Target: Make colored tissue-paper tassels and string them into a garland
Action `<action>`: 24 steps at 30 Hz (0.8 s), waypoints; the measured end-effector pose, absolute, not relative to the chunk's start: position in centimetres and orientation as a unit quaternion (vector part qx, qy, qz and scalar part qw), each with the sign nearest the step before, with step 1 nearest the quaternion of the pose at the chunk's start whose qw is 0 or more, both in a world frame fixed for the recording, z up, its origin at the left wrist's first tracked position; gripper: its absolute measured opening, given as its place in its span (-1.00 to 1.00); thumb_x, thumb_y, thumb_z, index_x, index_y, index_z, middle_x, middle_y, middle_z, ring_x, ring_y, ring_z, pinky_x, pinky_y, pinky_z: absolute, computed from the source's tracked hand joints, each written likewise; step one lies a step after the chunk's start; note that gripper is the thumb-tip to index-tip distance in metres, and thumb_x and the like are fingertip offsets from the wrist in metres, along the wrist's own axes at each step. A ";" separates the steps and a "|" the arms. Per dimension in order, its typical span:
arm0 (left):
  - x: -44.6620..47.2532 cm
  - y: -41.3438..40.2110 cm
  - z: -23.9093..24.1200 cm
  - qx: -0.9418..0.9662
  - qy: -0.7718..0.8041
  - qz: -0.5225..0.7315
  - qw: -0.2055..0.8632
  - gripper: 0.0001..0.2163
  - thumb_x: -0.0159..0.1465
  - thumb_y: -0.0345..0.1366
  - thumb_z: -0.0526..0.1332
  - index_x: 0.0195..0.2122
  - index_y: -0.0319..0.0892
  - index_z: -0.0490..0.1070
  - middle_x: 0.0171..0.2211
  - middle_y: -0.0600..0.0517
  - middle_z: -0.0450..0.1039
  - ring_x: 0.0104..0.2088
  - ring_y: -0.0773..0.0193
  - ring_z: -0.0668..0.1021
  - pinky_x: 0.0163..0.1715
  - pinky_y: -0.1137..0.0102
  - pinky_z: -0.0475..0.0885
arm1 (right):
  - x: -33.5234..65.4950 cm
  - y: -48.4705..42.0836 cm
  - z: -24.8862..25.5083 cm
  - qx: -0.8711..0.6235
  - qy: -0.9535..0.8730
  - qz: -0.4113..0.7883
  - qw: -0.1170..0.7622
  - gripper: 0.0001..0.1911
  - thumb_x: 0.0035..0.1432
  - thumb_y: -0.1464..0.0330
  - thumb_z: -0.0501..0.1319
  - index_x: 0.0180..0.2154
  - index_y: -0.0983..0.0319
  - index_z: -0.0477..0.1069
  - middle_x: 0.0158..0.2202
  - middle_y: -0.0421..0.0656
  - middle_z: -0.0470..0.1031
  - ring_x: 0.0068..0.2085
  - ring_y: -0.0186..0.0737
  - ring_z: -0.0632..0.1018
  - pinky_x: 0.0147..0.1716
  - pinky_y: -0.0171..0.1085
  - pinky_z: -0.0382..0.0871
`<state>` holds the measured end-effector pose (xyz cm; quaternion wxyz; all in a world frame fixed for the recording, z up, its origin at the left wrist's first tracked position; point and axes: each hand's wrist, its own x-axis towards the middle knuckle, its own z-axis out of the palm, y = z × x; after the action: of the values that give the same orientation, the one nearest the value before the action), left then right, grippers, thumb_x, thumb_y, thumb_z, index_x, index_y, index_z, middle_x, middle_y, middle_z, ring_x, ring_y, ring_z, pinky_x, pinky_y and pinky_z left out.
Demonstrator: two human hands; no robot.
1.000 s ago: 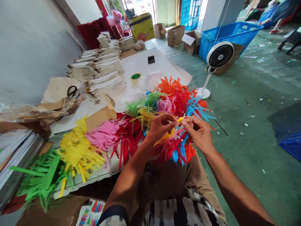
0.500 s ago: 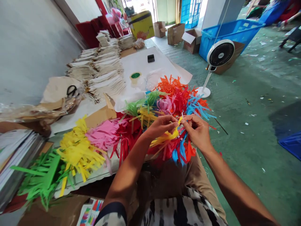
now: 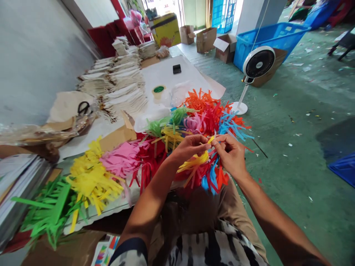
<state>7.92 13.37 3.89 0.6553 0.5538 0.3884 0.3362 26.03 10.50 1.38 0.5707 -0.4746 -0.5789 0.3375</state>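
Between my hands is a yellow paper tassel (image 3: 197,162), its fringe hanging down below my left hand (image 3: 196,145). The fingers of my left hand are closed on the tassel's twisted top. My right hand (image 3: 229,148) pinches the upper end of that same yellow twist; a small white bit shows at the fingertips. Red, blue and orange fringe (image 3: 213,179) lies beneath my hands. Just beyond them, orange-red tassels (image 3: 203,101), a light blue tassel (image 3: 234,125), a pink tassel (image 3: 194,122) and green tassels (image 3: 158,126) are heaped at the table edge.
Yellow (image 3: 93,177), pink (image 3: 122,159) and green fringe bundles (image 3: 50,207) lie on the left. Behind are stacked white bundles (image 3: 129,92), scissors (image 3: 83,108), a tape roll (image 3: 158,92) and a black phone-like object (image 3: 176,69). A white fan (image 3: 259,63) stands on the floor at right.
The yellow twist between my fingertips has tilted over and looks shorter, with my hands staying close together. The whole view has shifted slightly.
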 end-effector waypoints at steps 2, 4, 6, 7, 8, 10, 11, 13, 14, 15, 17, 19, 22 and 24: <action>7.9 13.5 3.6 0.547 0.393 0.335 0.659 -0.55 0.07 0.02 0.56 -0.31 -0.22 0.47 -0.53 0.17 0.38 -0.54 0.47 0.36 -0.49 0.49 0.23 | 25.9 10.4 1.4 -0.472 -0.575 0.342 0.574 -0.70 0.30 0.04 0.33 -0.29 0.12 0.56 -0.32 -0.18 0.57 -0.46 -0.28 0.36 -0.45 -0.24 0.25; 8.0 13.6 3.4 0.542 0.400 0.336 0.659 -0.55 0.03 0.00 0.58 -0.34 -0.22 0.45 -0.55 0.19 0.35 -0.56 0.49 0.33 -0.51 0.49 0.19 | 25.7 10.4 1.3 -0.471 -0.570 0.347 0.577 -0.70 0.31 0.04 0.33 -0.29 0.13 0.55 -0.34 -0.20 0.55 -0.50 -0.31 0.28 -0.47 -0.24 0.22; 8.1 13.6 3.4 0.540 0.410 0.337 0.653 -0.56 0.02 -0.01 0.58 -0.37 -0.22 0.45 -0.55 0.19 0.34 -0.57 0.49 0.32 -0.52 0.49 0.17 | 25.6 10.4 1.1 -0.473 -0.564 0.351 0.579 -0.68 0.31 0.03 0.32 -0.29 0.13 0.54 -0.38 -0.22 0.53 -0.52 -0.33 0.24 -0.50 -0.25 0.20; 8.2 13.5 3.5 0.541 0.413 0.337 0.651 -0.56 0.01 -0.02 0.59 -0.38 -0.22 0.45 -0.55 0.19 0.35 -0.56 0.49 0.33 -0.52 0.49 0.17 | 25.5 10.4 1.0 -0.474 -0.562 0.352 0.579 -0.68 0.31 0.02 0.32 -0.29 0.13 0.53 -0.38 -0.22 0.52 -0.53 -0.33 0.24 -0.51 -0.25 0.18; 8.2 13.5 3.6 0.541 0.415 0.338 0.649 -0.57 0.00 -0.02 0.59 -0.39 -0.22 0.46 -0.55 0.18 0.36 -0.55 0.48 0.34 -0.51 0.49 0.18 | 25.5 10.4 1.0 -0.475 -0.561 0.354 0.579 -0.68 0.32 0.03 0.32 -0.29 0.14 0.53 -0.39 -0.22 0.52 -0.53 -0.33 0.24 -0.52 -0.26 0.17; 8.1 13.4 3.9 0.538 0.416 0.343 0.647 -0.57 -0.02 -0.03 0.60 -0.40 -0.22 0.47 -0.54 0.17 0.38 -0.54 0.47 0.37 -0.48 0.48 0.23 | 25.7 10.5 0.9 -0.472 -0.565 0.356 0.575 -0.70 0.32 0.05 0.32 -0.28 0.13 0.54 -0.39 -0.23 0.52 -0.53 -0.33 0.26 -0.51 -0.26 0.18; 8.0 13.4 4.0 0.536 0.419 0.348 0.645 -0.57 -0.03 -0.03 0.61 -0.40 -0.22 0.48 -0.54 0.16 0.39 -0.53 0.46 0.38 -0.47 0.48 0.25 | 25.9 10.6 0.9 -0.468 -0.570 0.358 0.573 -0.72 0.32 0.06 0.33 -0.28 0.13 0.55 -0.38 -0.22 0.53 -0.50 -0.31 0.33 -0.48 -0.25 0.23; 7.7 13.6 4.2 0.530 0.431 0.357 0.637 -0.56 -0.05 -0.02 0.61 -0.41 -0.22 0.49 -0.54 0.16 0.40 -0.53 0.46 0.38 -0.46 0.48 0.26 | 26.4 10.7 1.0 -0.448 -0.594 0.358 0.564 -0.77 0.31 0.12 0.35 -0.31 0.11 0.56 -0.32 -0.19 0.58 -0.34 -0.22 0.51 -0.33 -0.22 0.36; 7.5 13.8 4.3 0.530 0.437 0.361 0.631 -0.56 -0.06 -0.02 0.61 -0.42 -0.23 0.50 -0.55 0.15 0.40 -0.53 0.46 0.38 -0.47 0.48 0.26 | 26.8 10.7 1.1 -0.436 -0.615 0.355 0.552 -0.80 0.32 0.15 0.36 -0.31 0.10 0.58 -0.25 -0.18 0.61 -0.23 -0.17 0.57 -0.23 -0.20 0.41; 7.4 13.9 4.4 0.532 0.442 0.364 0.624 -0.56 -0.06 -0.01 0.61 -0.43 -0.23 0.50 -0.55 0.15 0.40 -0.54 0.46 0.37 -0.48 0.48 0.25 | 27.2 10.8 1.2 -0.425 -0.640 0.353 0.533 -0.82 0.32 0.17 0.36 -0.31 0.09 0.59 -0.19 -0.16 0.63 -0.13 -0.13 0.60 -0.14 -0.17 0.42; 7.2 14.3 4.6 0.544 0.447 0.364 0.610 -0.55 -0.07 0.00 0.62 -0.44 -0.25 0.52 -0.55 0.13 0.41 -0.54 0.47 0.37 -0.49 0.49 0.23 | 27.9 10.9 1.5 -0.412 -0.689 0.351 0.481 -0.85 0.34 0.21 0.34 -0.29 0.08 0.61 -0.10 -0.14 0.64 -0.06 -0.10 0.61 -0.09 -0.14 0.43; 7.2 14.5 4.8 0.559 0.452 0.359 0.596 -0.53 -0.09 0.02 0.62 -0.46 -0.25 0.52 -0.53 0.12 0.43 -0.53 0.47 0.37 -0.50 0.49 0.22 | 28.5 11.0 1.8 -0.413 -0.716 0.359 0.434 -0.84 0.35 0.21 0.33 -0.29 0.08 0.63 -0.09 -0.14 0.64 -0.11 -0.13 0.61 -0.13 -0.15 0.43; 7.3 14.7 5.0 0.574 0.452 0.350 0.587 -0.49 -0.15 0.05 0.64 -0.48 -0.26 0.50 -0.51 0.11 0.44 -0.52 0.46 0.39 -0.49 0.49 0.25 | 29.0 11.2 2.2 -0.418 -0.726 0.374 0.399 -0.82 0.34 0.21 0.33 -0.32 0.10 0.62 -0.16 -0.16 0.65 -0.18 -0.16 0.60 -0.18 -0.18 0.41; 7.3 14.8 5.0 0.583 0.446 0.343 0.585 -0.49 -0.15 0.05 0.64 -0.47 -0.26 0.51 -0.50 0.10 0.45 -0.51 0.45 0.41 -0.49 0.49 0.27 | 29.2 11.3 2.2 -0.420 -0.724 0.383 0.391 -0.81 0.33 0.21 0.33 -0.32 0.12 0.62 -0.20 -0.16 0.65 -0.18 -0.16 0.60 -0.16 -0.18 0.40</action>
<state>7.27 14.77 4.95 0.5853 0.5833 0.4464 0.3433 29.17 11.30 2.22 0.3911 -0.4202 -0.7239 0.3826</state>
